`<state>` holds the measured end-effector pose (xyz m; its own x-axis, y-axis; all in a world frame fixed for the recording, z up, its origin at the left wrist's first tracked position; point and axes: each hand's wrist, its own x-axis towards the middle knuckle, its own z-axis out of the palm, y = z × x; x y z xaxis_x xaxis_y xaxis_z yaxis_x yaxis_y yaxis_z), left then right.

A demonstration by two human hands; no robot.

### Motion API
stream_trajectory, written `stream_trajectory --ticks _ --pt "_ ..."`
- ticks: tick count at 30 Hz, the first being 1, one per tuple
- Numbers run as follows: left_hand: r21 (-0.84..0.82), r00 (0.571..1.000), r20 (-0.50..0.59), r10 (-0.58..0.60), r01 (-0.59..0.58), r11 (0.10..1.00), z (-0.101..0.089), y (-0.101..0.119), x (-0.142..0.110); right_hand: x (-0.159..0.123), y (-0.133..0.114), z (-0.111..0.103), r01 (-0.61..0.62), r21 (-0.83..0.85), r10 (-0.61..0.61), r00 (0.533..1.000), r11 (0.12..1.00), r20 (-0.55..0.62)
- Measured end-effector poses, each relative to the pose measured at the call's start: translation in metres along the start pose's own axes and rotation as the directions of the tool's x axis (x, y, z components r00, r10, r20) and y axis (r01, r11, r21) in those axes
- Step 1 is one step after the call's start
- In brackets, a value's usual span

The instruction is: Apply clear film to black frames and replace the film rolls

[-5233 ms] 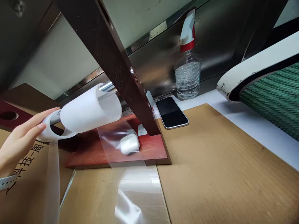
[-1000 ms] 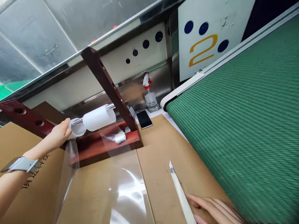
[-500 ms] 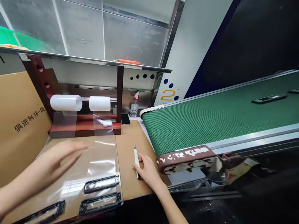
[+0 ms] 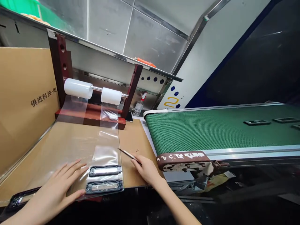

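Note:
My left hand (image 4: 57, 190) lies flat, fingers spread, on clear film (image 4: 103, 140) drawn over the cardboard work surface (image 4: 136, 140), just left of two black frame parts (image 4: 104, 170) under the film. My right hand (image 4: 146, 168) is closed on a thin white blade tool (image 4: 127, 154), its tip at the film's right edge. The film comes off two white rolls (image 4: 111, 96) on a rod in a dark red wooden stand (image 4: 131, 90) at the back.
A green conveyor belt (image 4: 211, 128) runs along the right, with several black frames (image 4: 256, 122) on its far part. A spray bottle (image 4: 138, 107) and a phone (image 4: 128, 117) sit behind the stand. A cardboard panel (image 4: 23, 100) stands at the left.
My view has pulled back from the rolls. My left hand left the roll and came down flat on the film. My right hand picked up the blade tool and swung its tip toward the film.

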<state>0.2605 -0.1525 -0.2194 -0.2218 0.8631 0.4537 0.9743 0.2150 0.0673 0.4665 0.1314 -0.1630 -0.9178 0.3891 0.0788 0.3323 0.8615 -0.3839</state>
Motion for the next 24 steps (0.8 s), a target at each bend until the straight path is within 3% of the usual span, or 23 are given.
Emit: stream_trajectory --ticks 4,7,12,16,24 --pt "0.018 0.999 0.038 0.031 -0.032 0.999 0.011 -0.001 -0.001 -0.011 -0.021 -0.004 0.163 0.113 -0.172 0.982 0.98 0.082" --pt "-0.004 0.998 0.067 0.017 -0.016 1.0 0.017 -0.003 -0.002 -0.012 -0.033 0.0 0.255 0.065 -0.262 0.952 0.965 0.157" --pt "-0.043 0.989 0.143 -0.047 0.053 0.998 0.018 -0.001 0.001 -0.005 -0.051 0.008 0.375 -0.142 -0.333 0.909 0.916 0.252" --pt "-0.029 0.984 0.168 -0.056 0.061 0.998 0.019 0.001 0.002 0.002 -0.062 0.012 0.436 -0.184 -0.373 0.879 0.881 0.296" --pt "-0.021 0.982 0.183 -0.053 0.058 0.998 0.023 -0.003 0.003 0.007 -0.068 0.014 0.466 -0.219 -0.388 0.864 0.857 0.321"
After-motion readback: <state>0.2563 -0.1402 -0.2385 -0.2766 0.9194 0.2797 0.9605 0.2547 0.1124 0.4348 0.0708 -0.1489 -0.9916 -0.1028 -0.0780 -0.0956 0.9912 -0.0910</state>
